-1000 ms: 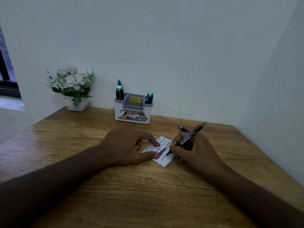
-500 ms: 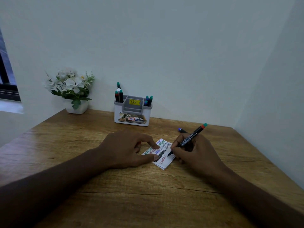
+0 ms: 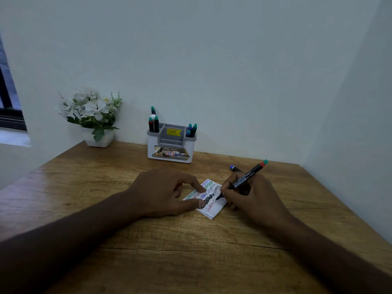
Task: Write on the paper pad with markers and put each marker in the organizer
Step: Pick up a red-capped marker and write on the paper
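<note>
A small white paper pad (image 3: 211,210) lies mid-table, covered with coloured scribble lines. My left hand (image 3: 163,192) presses flat on its left part, thumb and forefinger spread on the paper. My right hand (image 3: 252,197) grips a black marker (image 3: 244,179) with a red and green end, its tip touching the pad at the right end of a thick black line. A blue-capped marker (image 3: 234,168) lies on the table behind my right hand, mostly hidden. The white and grey organizer (image 3: 171,148) stands at the back against the wall, with several markers upright in its left and right slots.
A white pot of white flowers (image 3: 92,115) stands at the back left by the wall. The wooden table (image 3: 84,187) meets walls at the back and on the right. A dark window frame (image 3: 8,111) shows at far left.
The marker tip has moved rightwards along the black line on the pad. My left hand has stayed on the paper. The view shifted slightly.
</note>
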Available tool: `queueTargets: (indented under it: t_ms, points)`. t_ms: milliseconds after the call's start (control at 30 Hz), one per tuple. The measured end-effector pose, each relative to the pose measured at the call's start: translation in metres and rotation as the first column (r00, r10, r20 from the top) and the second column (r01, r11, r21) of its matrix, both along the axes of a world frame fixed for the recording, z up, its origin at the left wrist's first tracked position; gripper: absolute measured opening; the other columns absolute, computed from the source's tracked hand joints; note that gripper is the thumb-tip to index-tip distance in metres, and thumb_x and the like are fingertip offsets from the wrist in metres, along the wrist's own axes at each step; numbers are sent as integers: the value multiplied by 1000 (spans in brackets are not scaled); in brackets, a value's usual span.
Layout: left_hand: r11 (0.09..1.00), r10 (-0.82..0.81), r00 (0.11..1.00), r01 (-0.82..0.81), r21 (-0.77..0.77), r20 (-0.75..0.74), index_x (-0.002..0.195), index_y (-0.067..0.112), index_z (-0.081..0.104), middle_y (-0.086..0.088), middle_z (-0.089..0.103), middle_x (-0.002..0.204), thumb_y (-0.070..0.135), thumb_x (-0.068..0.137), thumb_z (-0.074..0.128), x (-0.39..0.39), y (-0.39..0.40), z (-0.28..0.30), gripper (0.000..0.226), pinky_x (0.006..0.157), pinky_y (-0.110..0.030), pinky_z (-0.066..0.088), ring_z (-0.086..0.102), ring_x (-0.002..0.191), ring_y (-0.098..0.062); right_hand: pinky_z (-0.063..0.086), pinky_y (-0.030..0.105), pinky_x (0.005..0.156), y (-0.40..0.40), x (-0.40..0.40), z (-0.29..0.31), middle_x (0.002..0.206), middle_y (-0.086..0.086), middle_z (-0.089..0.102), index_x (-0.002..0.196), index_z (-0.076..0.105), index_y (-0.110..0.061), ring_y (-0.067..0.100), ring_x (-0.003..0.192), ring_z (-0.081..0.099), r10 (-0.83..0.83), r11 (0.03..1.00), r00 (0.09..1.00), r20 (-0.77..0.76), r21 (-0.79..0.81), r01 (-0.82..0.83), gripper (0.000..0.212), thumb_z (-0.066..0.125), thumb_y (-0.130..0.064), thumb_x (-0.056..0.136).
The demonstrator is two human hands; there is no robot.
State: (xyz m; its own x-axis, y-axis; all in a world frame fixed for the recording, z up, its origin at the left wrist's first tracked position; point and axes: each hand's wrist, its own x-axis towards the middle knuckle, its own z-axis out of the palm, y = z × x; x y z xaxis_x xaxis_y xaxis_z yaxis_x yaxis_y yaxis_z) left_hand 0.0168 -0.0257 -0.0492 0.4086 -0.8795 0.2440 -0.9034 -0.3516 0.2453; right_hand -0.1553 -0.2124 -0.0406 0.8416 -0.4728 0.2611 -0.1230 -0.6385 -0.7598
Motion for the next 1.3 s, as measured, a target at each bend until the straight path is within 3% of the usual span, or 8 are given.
queueTargets:
  t_ms: [700,900,1033,1100,1200,1300]
  points:
    - [1000,9,1000,-9,5,12,125,62,58,11,61,66,87,83,49,-1,0,1,50,56,-20,31,54,64,-3,55,16,59,-1,1,2,71,-6,79,86,77,-21,7,60,74,-20,1000,1000,-11,24,20,9,74,-16,94]
    - [1000,-6,999,7,-9,40,127,60,58,10,63,68,86,84,48,-2,0,0,51,55,-20,31,55,65,-4,59,21,62,-2,1,0,72,-1,79,88,76,-16,10,61,74,-38,997,999,-13,72,38,7,73,-18,94]
    - [991,1,996,12,-133,93,141,59,42,14,61,71,87,82,50,-7,1,3,65,54,-18,33,59,72,-4,62,31,62,-5,-1,4,74,17,75,91,73,3,21,65,69,-94,934,969,229,357,6,10,69,-5,96]
    - [975,12,998,3,-224,65,145,56,34,13,61,72,81,86,54,-8,0,5,68,52,-15,36,62,78,-4,61,29,59,-7,-3,6,73,15,72,94,72,5,20,64,68,-132,870,936,327,490,-48,4,69,1,94]
    - [960,-41,998,25,-279,-52,153,51,25,15,65,81,63,92,65,-12,-2,6,73,53,-15,43,63,76,-4,66,31,65,-5,-4,5,80,17,75,97,73,3,23,69,73,-157,775,914,375,620,-122,6,71,5,92]
    - [962,-96,991,69,-264,-92,158,49,15,19,65,87,51,94,70,-16,-4,4,85,54,-16,43,62,72,-7,68,32,71,4,-4,8,86,20,77,91,73,5,24,75,78,-114,692,904,413,685,-226,19,56,10,98]
